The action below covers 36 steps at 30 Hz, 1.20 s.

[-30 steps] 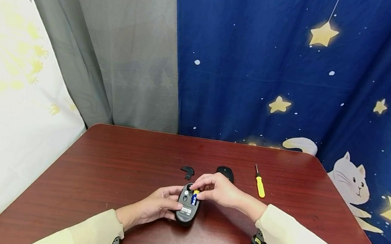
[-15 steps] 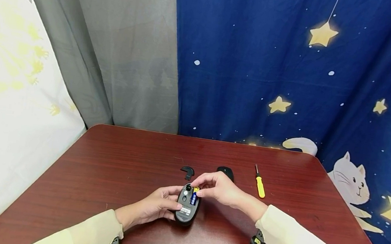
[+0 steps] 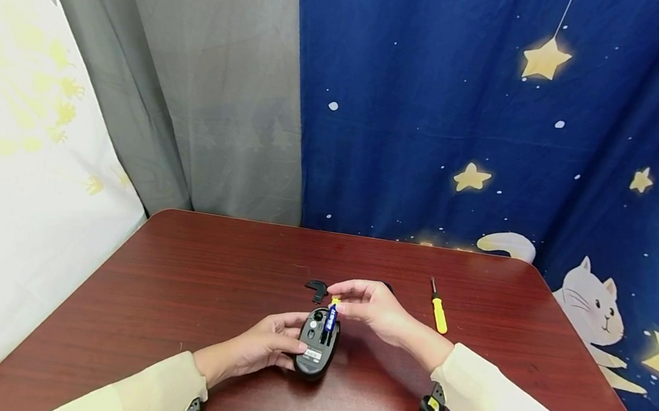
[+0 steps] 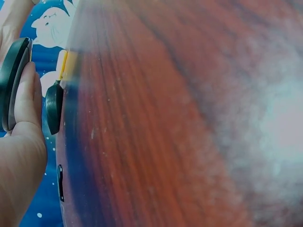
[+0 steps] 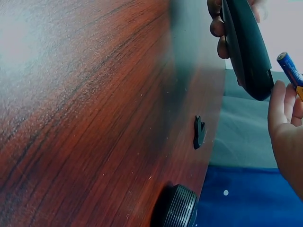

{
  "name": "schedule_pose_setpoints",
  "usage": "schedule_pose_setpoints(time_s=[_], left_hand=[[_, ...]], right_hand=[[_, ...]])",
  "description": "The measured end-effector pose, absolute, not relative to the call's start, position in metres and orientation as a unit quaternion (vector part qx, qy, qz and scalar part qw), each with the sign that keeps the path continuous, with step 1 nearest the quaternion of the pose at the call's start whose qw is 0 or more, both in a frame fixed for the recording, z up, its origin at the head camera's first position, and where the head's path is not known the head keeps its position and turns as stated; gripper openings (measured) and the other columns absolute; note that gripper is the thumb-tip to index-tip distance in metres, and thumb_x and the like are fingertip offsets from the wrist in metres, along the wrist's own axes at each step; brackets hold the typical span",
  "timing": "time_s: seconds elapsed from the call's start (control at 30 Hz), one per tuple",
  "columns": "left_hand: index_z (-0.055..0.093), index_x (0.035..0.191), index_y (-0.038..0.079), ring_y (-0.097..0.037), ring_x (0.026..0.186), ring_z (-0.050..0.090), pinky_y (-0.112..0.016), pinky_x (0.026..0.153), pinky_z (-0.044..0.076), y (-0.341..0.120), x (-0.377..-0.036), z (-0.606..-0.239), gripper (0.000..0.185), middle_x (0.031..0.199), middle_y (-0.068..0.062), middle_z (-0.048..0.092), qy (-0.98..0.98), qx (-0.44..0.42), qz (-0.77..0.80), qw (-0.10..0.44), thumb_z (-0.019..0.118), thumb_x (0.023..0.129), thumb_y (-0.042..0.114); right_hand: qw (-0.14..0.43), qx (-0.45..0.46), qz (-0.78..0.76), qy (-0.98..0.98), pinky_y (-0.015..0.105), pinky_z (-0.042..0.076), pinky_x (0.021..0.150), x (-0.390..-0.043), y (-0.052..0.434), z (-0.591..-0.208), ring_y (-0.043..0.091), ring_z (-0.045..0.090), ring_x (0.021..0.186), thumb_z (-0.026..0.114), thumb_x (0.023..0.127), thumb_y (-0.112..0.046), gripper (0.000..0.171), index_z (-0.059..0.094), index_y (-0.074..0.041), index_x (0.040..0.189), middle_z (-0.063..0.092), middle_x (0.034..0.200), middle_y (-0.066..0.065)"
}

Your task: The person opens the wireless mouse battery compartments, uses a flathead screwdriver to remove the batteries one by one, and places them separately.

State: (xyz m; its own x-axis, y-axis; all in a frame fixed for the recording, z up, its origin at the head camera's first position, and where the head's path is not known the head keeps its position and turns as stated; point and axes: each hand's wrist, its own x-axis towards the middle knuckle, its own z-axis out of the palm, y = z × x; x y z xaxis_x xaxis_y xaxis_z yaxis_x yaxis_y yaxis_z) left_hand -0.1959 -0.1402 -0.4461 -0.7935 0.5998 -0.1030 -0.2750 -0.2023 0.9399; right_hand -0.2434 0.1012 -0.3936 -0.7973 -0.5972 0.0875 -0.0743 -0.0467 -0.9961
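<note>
My left hand (image 3: pixel 264 346) grips a black computer mouse (image 3: pixel 313 361), its underside turned up and its battery slot uncovered. Above the slot, my right hand (image 3: pixel 375 311) pinches a blue and yellow battery (image 3: pixel 332 317) at its yellow end. In the right wrist view the battery (image 5: pixel 289 68) hangs apart from the mouse (image 5: pixel 246 52), near its end. A small black hooked cover (image 3: pixel 317 289) lies on the table just beyond the mouse. The right hand hides most of a second black, mouse-shaped thing (image 3: pixel 387 286), whose ribbed side (image 5: pixel 182 208) shows in the right wrist view.
A yellow-handled screwdriver (image 3: pixel 438 311) lies on the right part of the reddish-brown table (image 3: pixel 206 273). Behind the table's far edge hang a grey curtain (image 3: pixel 239 87) and a blue starry curtain (image 3: pixel 402 105). A white patterned cloth (image 3: pixel 19 197) hangs at the left.
The right hand has lifted the battery up out of the slot, moving slightly away from me and now covering more of the second mouse-shaped thing. The left hand and mouse have hardly moved.
</note>
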Motion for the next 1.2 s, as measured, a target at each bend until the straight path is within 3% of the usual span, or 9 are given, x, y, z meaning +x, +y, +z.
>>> schedule_pose_setpoints(time_s=[0.17, 0.3, 0.47, 0.77, 1.03, 1.2], left_hand=[[0.026, 0.148, -0.008, -0.025, 0.095, 0.067, -0.035, 0.072, 0.057, -0.140, -0.196, -0.445, 0.072, 0.127, -0.025, 0.058, 0.566, 0.144, 0.760, 0.285, 0.064, 0.087, 0.000], [0.027, 0.147, -0.007, -0.025, 0.094, 0.067, -0.035, 0.071, 0.057, -0.140, -0.196, -0.444, 0.071, 0.125, -0.024, 0.059, 0.567, 0.144, 0.759, 0.284, 0.064, 0.087, 0.000], [0.026, 0.148, -0.007, -0.024, 0.093, 0.067, -0.034, 0.071, 0.058, -0.141, -0.195, -0.443, 0.072, 0.125, -0.024, 0.059, 0.568, 0.144, 0.759, 0.285, 0.065, 0.087, 0.001], [0.025, 0.148, -0.007, -0.025, 0.093, 0.068, -0.036, 0.073, 0.057, -0.142, -0.194, -0.443, 0.074, 0.124, -0.024, 0.060, 0.563, 0.150, 0.763, 0.280, 0.064, 0.085, -0.002], [0.025, 0.148, -0.008, -0.025, 0.094, 0.068, -0.036, 0.073, 0.057, -0.145, -0.192, -0.443, 0.072, 0.125, -0.024, 0.059, 0.558, 0.153, 0.765, 0.284, 0.063, 0.087, -0.002], [0.025, 0.148, -0.007, -0.026, 0.095, 0.067, -0.037, 0.076, 0.057, -0.147, -0.193, -0.441, 0.072, 0.126, -0.025, 0.058, 0.558, 0.157, 0.763, 0.285, 0.063, 0.087, -0.002]], right_hand=[[0.202, -0.246, -0.697, 0.643, 0.046, 0.052, 0.089, -0.243, 0.101, -0.392, 0.013, 0.064, 0.090, 0.064, 0.088, 0.004, 0.041, 0.053, 0.016, 0.125, 0.067, 0.102, 0.013], [0.204, -0.237, -0.707, 0.634, 0.044, 0.052, 0.089, -0.244, 0.101, -0.391, 0.013, 0.064, 0.092, 0.062, 0.089, 0.004, 0.044, 0.047, 0.018, 0.128, 0.067, 0.105, 0.012], [0.203, -0.210, -0.717, 0.633, 0.051, 0.044, 0.097, -0.247, 0.102, -0.390, 0.013, 0.065, 0.094, 0.061, 0.091, 0.003, 0.042, 0.048, 0.019, 0.128, 0.065, 0.113, 0.013], [0.194, -0.172, -0.746, 0.614, 0.052, 0.038, 0.101, -0.254, 0.104, -0.390, 0.014, 0.066, 0.090, 0.061, 0.091, 0.005, 0.029, 0.058, 0.017, 0.117, 0.067, 0.101, 0.006], [0.196, -0.147, -0.791, 0.561, 0.047, 0.051, 0.089, -0.261, 0.103, -0.390, 0.021, 0.069, 0.086, 0.056, 0.094, 0.007, 0.017, 0.068, -0.001, 0.102, 0.068, 0.097, 0.011], [0.180, -0.108, -0.805, 0.555, 0.042, 0.056, 0.078, -0.266, 0.101, -0.389, 0.023, 0.070, 0.084, 0.057, 0.096, 0.000, 0.013, 0.068, -0.003, 0.104, 0.068, 0.093, 0.011]])
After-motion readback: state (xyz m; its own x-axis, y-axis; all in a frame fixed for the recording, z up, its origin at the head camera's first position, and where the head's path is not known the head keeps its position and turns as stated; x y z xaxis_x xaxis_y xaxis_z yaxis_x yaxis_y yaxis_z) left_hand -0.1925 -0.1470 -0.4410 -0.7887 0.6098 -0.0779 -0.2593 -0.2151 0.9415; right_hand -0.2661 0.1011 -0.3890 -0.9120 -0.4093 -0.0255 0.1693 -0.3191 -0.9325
